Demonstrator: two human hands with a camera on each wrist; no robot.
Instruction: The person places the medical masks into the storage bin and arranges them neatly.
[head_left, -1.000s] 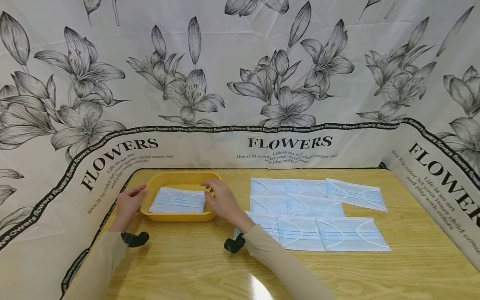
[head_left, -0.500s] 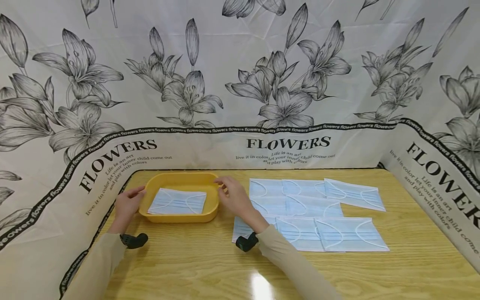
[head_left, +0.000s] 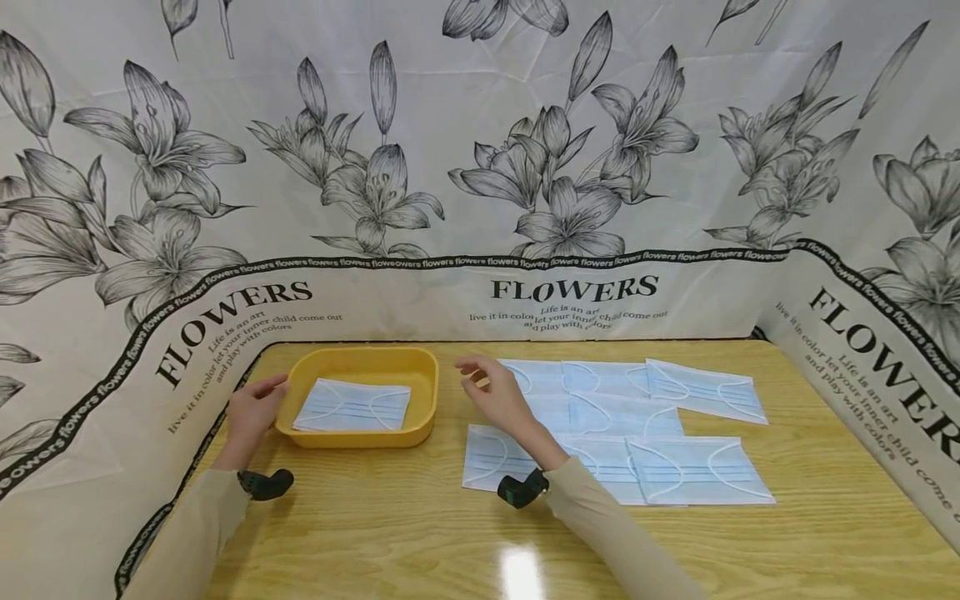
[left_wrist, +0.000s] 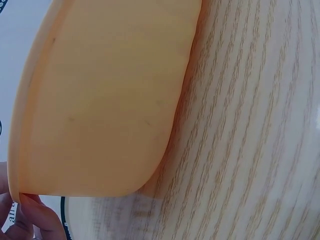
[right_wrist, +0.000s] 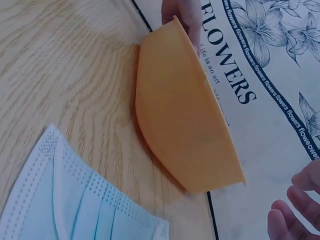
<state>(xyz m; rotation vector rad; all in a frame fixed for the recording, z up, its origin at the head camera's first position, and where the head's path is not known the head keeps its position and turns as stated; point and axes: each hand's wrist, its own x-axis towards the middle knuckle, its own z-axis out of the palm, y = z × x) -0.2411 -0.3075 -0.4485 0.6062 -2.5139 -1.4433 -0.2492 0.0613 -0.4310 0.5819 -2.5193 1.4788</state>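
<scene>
Both arms wear long beige sleeves [head_left: 600, 533] reaching the wrists. A small black camera [head_left: 522, 489] is strapped at the right wrist. Another camera [head_left: 265, 483] sits at the left.

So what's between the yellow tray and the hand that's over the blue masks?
Only bare wooden table lies between the yellow tray and the right hand. The head view shows that gap, with nothing resting there.
</scene>
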